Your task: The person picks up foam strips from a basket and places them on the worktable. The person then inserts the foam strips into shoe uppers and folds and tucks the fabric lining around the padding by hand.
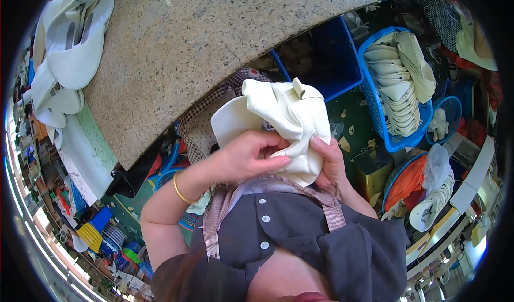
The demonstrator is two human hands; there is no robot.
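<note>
Both my hands hold a cream-white padded piece (278, 117), a folded, cap-like shape, close in front of my chest. My left hand (249, 155) grips its lower left side, with the fingers curled over the folded edge. My right hand (327, 165) clasps the lower right side, thumb on top. A gold bangle (180, 189) circles my left wrist. I wear a dark buttoned garment (289, 238).
A speckled granite tabletop (182, 50) spreads ahead, with white cut pieces (69, 45) piled at its left end. A blue basket (399, 72) at the right holds several stacked cream pieces. More baskets, white stacks and scraps lie on the green floor (364, 125).
</note>
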